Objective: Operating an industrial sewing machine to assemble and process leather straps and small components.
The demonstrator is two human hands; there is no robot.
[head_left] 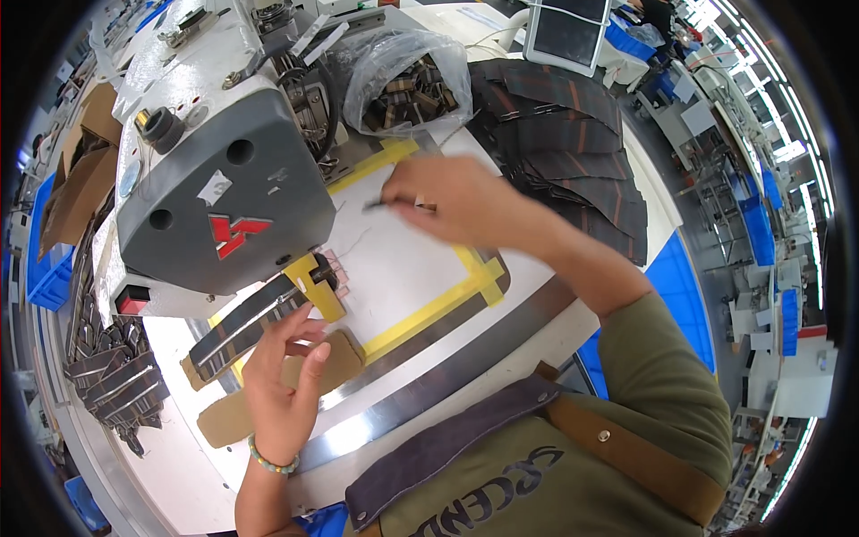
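Observation:
My left hand (284, 385) is open beside the sewing machine (228, 192), thumb apart from the bent fingers. Its fingertips are near the inner end of a dark striped fabric strip (246, 324) with a pale line along it. The strip lies on a brown cardboard piece, and a second cardboard piece (335, 362) is partly behind the hand. My right hand (456, 201), blurred, is closed above the white work surface (403, 277). A small dark piece (374, 206) sticks out at its fingertips; its kind is unclear. A yellow part (316, 288) sits by the machine's needle area.
A clear plastic bag (407, 80) of small plaid pieces stands at the back. Overlapping dark plaid panels (573, 143) cover the table's right side. Striped pieces (116, 376) hang in a heap at left. Yellow tape (420, 318) borders the white surface. A tablet-like screen (567, 34) stands behind.

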